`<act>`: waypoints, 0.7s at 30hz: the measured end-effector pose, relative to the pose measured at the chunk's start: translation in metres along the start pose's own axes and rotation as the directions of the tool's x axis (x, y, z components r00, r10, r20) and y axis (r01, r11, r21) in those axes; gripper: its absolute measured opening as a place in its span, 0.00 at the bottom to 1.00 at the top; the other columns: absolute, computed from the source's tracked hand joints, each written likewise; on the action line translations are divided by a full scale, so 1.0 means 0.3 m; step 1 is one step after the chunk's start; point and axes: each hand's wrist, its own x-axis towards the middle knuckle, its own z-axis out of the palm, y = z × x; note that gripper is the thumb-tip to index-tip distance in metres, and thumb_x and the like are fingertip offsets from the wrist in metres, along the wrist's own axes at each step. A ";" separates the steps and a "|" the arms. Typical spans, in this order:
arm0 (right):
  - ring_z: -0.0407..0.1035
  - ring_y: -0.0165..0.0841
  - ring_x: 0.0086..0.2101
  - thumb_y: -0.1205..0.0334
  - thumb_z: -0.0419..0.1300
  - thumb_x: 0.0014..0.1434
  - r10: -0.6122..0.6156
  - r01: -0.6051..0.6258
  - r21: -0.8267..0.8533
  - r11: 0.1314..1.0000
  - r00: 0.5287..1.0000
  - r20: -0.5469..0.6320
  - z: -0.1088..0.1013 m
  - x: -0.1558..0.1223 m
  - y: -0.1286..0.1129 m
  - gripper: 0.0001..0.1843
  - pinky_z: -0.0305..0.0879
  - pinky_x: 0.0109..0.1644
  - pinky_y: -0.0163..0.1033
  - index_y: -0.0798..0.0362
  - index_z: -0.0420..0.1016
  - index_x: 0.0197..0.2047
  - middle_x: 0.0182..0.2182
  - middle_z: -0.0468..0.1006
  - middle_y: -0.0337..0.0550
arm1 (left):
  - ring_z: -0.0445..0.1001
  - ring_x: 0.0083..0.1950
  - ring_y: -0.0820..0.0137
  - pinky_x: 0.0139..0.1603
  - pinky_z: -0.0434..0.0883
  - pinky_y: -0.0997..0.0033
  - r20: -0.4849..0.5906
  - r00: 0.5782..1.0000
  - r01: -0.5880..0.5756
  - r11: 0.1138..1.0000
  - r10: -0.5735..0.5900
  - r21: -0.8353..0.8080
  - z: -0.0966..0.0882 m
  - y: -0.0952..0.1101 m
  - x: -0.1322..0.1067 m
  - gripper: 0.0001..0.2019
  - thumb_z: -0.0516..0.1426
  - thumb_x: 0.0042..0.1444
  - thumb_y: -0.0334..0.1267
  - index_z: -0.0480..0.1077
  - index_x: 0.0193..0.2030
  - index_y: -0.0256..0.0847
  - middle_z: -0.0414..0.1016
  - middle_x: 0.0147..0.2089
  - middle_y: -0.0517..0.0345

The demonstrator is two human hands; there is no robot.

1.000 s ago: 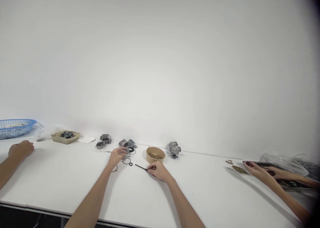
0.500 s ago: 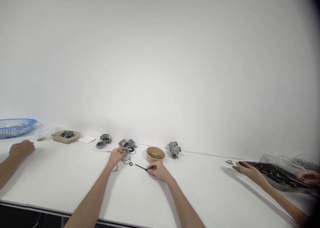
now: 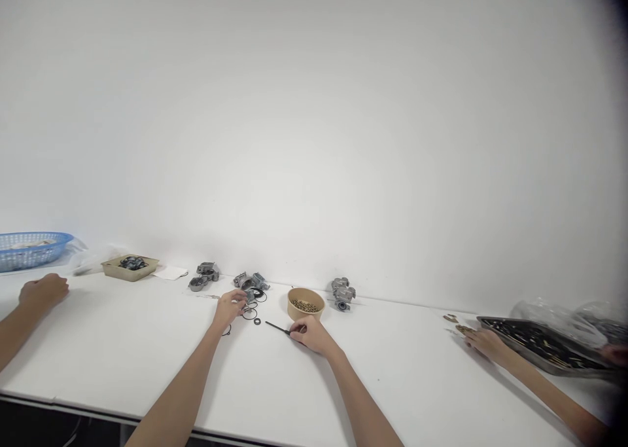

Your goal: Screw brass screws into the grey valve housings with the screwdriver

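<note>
My left hand (image 3: 228, 308) is bent at the fingertips, beside thin black rubber rings (image 3: 250, 311) and a cluster of grey metal castings (image 3: 251, 281). Whatever its fingers pinch is hidden. A small thick black ring (image 3: 258, 321) lies to the right of them. My right hand (image 3: 310, 335) is closed around a thin black stick-like tool (image 3: 277, 327), whose tip points left toward the rings. Just behind that hand stands a round tan bowl (image 3: 306, 317) of small brass-coloured parts.
More grey castings stand at left (image 3: 204, 277) and right (image 3: 342, 294). Farther left are a tan tray (image 3: 128, 275) of dark parts, a blue basket (image 3: 36, 258) and another person's hand (image 3: 45, 291). Another person's hand (image 3: 483, 343) is at right, near a metal tray (image 3: 554, 368) of dark parts.
My left hand has shifted slightly left and the thin rings beside it have moved a little. My right hand stays put. At right, the other person's hand has lowered to small brass-coloured parts.
</note>
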 end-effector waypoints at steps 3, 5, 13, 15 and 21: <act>0.75 0.39 0.39 0.58 0.62 0.54 -0.007 0.007 -0.008 1.000 1.000 -0.002 0.001 0.000 -0.002 0.11 0.68 0.43 0.39 0.51 0.84 0.37 0.37 0.84 0.43 | 0.80 0.39 0.62 0.36 0.81 0.65 -0.003 1.000 -0.009 1.000 0.008 -0.017 0.008 -0.009 0.000 0.15 0.67 0.43 0.41 0.76 0.38 0.37 0.81 0.42 0.49; 0.75 0.39 0.39 0.58 0.62 0.54 -0.008 0.008 -0.006 1.000 1.000 0.002 0.001 0.000 -0.003 0.11 0.68 0.44 0.39 0.51 0.84 0.37 0.37 0.84 0.43 | 0.80 0.39 0.62 0.36 0.81 0.65 -0.004 1.000 -0.014 1.000 0.014 -0.025 0.011 -0.014 0.001 0.14 0.67 0.43 0.40 0.76 0.37 0.37 0.81 0.41 0.49; 0.75 0.40 0.39 0.58 0.63 0.54 0.008 -0.008 -0.010 1.000 1.000 -0.001 0.000 0.000 -0.004 0.11 0.68 0.43 0.40 0.51 0.84 0.37 0.37 0.84 0.43 | 0.80 0.42 0.60 0.40 0.80 0.64 0.005 0.999 -0.034 0.996 0.034 -0.083 0.015 -0.013 0.004 0.16 0.67 0.40 0.42 0.76 0.36 0.37 0.81 0.39 0.48; 0.75 0.39 0.39 0.58 0.63 0.54 0.008 -0.008 -0.004 1.000 1.000 0.001 0.000 0.000 -0.004 0.11 0.68 0.43 0.40 0.51 0.84 0.37 0.37 0.84 0.43 | 0.80 0.43 0.60 0.41 0.80 0.63 0.008 0.999 -0.035 0.995 0.036 -0.092 0.016 -0.012 0.004 0.17 0.68 0.40 0.43 0.75 0.36 0.36 0.81 0.39 0.47; 0.74 0.39 0.39 0.57 0.63 0.53 0.025 -0.025 0.010 1.000 1.000 0.010 -0.004 0.001 -0.007 0.11 0.68 0.44 0.40 0.52 0.84 0.37 0.38 0.84 0.44 | 0.80 0.41 0.60 0.36 0.79 0.64 0.019 1.000 -0.017 0.998 0.018 -0.057 0.009 -0.005 -0.003 0.16 0.66 0.41 0.42 0.75 0.38 0.37 0.80 0.42 0.46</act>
